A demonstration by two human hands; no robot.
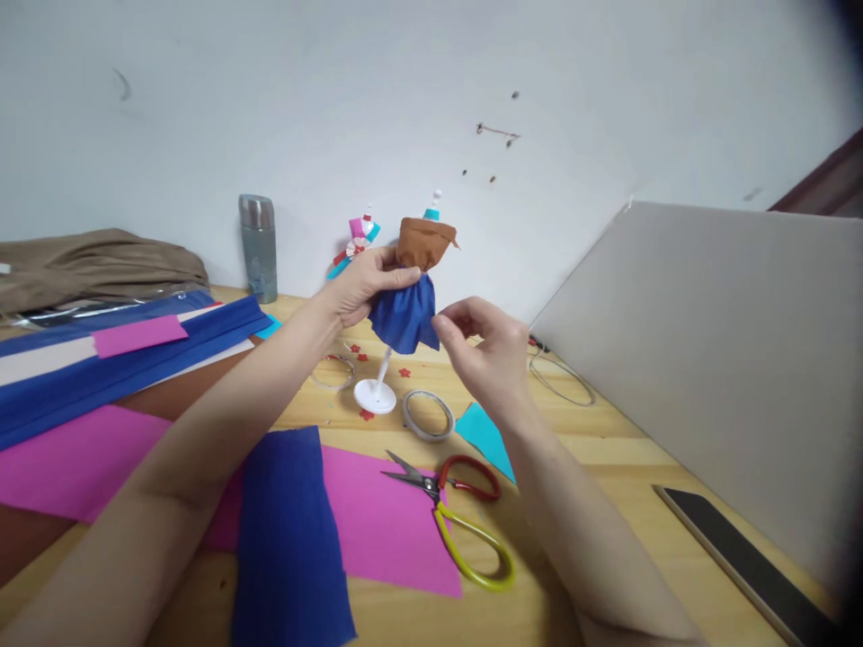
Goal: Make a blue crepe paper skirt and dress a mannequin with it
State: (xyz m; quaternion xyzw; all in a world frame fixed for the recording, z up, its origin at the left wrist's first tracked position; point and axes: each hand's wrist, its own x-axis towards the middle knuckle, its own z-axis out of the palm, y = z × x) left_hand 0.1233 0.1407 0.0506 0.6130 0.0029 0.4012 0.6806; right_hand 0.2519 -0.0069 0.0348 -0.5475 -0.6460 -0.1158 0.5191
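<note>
A miniature dress form on a round white stand (375, 396) leans slightly over the table, dressed in a brown paper top (424, 243) and a gathered blue paper skirt (408, 314). My left hand (368, 283) grips it at the waist, thumb across the front where brown meets blue. At the skirt's right edge, my right hand (489, 346) has thumb and forefinger pinched together on the blue paper. Below the stand lie a roll of tape (429, 438) and scissors (431, 486) with one red and one yellow handle, blades apart.
A blue paper strip (289, 539) overlaps a magenta sheet (384, 526). Folded papers (135, 359) pile up at left. Behind stand a second small dressed figure (357, 243) and a flask (258, 247). A white board (707, 350) and a phone (742, 562) are at right.
</note>
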